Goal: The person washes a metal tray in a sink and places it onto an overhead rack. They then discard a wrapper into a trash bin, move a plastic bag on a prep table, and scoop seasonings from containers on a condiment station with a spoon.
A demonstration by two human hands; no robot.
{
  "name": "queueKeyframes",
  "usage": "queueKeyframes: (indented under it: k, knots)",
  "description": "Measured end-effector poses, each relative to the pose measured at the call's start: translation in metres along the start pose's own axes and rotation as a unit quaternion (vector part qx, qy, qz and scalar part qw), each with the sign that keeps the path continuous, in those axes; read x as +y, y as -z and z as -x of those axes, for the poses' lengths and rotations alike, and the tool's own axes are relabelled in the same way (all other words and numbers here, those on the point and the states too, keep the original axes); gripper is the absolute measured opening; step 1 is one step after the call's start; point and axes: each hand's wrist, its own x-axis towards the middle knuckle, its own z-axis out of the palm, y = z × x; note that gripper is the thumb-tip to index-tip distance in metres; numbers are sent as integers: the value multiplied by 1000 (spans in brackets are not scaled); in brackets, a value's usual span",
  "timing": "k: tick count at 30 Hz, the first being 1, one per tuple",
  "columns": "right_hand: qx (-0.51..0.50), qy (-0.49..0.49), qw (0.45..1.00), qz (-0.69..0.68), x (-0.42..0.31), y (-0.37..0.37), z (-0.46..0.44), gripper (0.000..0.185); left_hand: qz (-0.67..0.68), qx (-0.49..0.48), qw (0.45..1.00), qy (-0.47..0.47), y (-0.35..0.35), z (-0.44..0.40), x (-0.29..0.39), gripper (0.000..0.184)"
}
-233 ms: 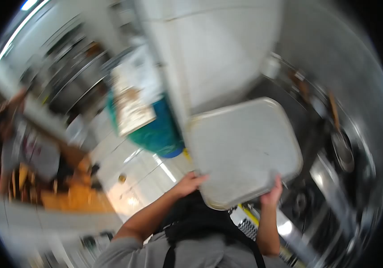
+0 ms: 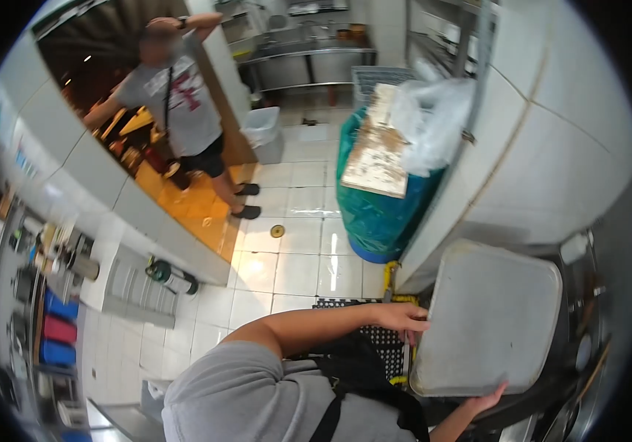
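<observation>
A grey rectangular tray (image 2: 487, 320) with rounded corners and a worn, yellowish rim is in front of me at the right. My left hand (image 2: 403, 318) grips its left edge, thumb on the near face and the other fingers curled at the rim. At the lower edge, my right hand (image 2: 484, 400) holds on, partly hidden behind the tray. Behind the tray is a dark cooking surface (image 2: 577, 295), with a wooden-handled utensil (image 2: 596, 368) beside it.
A person (image 2: 190, 103) stands in the doorway at the upper left. A large bin with a green liner (image 2: 360, 214) holds a stained board (image 2: 378, 151) and clear plastic. A white bin (image 2: 263, 136), a gas cylinder (image 2: 172, 276), a wall corner (image 2: 478, 173) and a perforated black mat (image 2: 382, 346) surround the tiled floor.
My view has swung to the left, so the doorway and bin now appear farther right. The tray stays in both my hands and sits farther right and lower in view.
</observation>
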Motion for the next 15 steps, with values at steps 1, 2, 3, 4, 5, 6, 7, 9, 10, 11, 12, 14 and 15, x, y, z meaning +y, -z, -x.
queueKeyframes:
  k: [1, 2, 3, 4, 5, 6, 7, 9, 10, 11, 12, 14, 15]
  knots:
    - [17, 15, 999, 38, -12, -11, -1, 69, 18, -3, 999, -40, 2, -8, 7, 51]
    - [5, 11, 999, 43, -18, -9, -17, 69, 18, 9, 999, -48, 6, -18, 12, 51]
    - [-16, 14, 999, 25, -24, -4, -39, 67, 15, 10, 997, -69, 11, -26, 18, 51]
    - [-33, 18, 999, 7, -28, 2, -56, 65, 12, 8, 996, -88, 13, -34, 24, 52]
    - [-40, 16, 999, 11, -34, -2, -62, 65, 26, -22, 994, -108, 10, -43, 34, 51]
    - [-39, -3, 999, 7, -35, -9, -68, 66, 26, -16, 993, -115, 11, -57, 37, 51]
    - [-37, -22, 999, 2, -35, -17, -74, 68, 25, -36, 994, -103, 13, -71, 38, 55]
    - [-130, 137, 921, 340, -40, 43, -142, 83, 14, -56, 994, -91, 22, -100, 38, 58]
    - [-138, 232, 842, 467, -42, 74, -177, 91, 42, -67, 995, -67, 29, -116, 41, 66]
    - [-83, 227, 852, 464, -49, 60, -172, 89, 72, -79, 993, -43, 33, -130, 43, 74]
    - [-29, 188, 897, 399, -50, 42, -171, 87, 67, -80, 994, -45, 35, -143, 47, 74]
    - [40, 146, 936, 317, -55, 1, -162, 84, 77, -53, 994, -53, 35, -167, 51, 74]
    - [56, 144, 939, 308, -57, -8, -165, 82, 74, -52, 994, -56, 36, -183, 47, 74]
